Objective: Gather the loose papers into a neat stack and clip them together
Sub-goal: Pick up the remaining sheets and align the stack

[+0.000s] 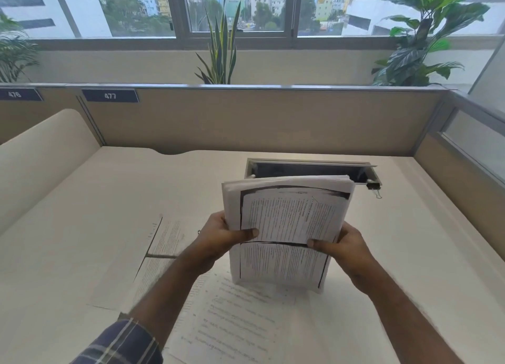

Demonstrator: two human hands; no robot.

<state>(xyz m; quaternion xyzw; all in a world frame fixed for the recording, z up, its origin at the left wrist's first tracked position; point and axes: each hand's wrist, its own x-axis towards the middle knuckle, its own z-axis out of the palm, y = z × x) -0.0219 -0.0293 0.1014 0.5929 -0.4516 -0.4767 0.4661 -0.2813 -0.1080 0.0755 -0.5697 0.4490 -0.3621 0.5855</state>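
You are squaring up the stack of papers: it stands upright on its lower edge above the desk, your left hand gripping its left side and your right hand its right, thumbs across the printed front. The upper edges look uneven, a few sheets offset at the left. Loose sheets lie flat on the desk beneath and to the left, so gathering isn't finished. Next you likely need to tap the edges level, add those sheets, then reach for what seems to be a binder clip near the open cable tray.
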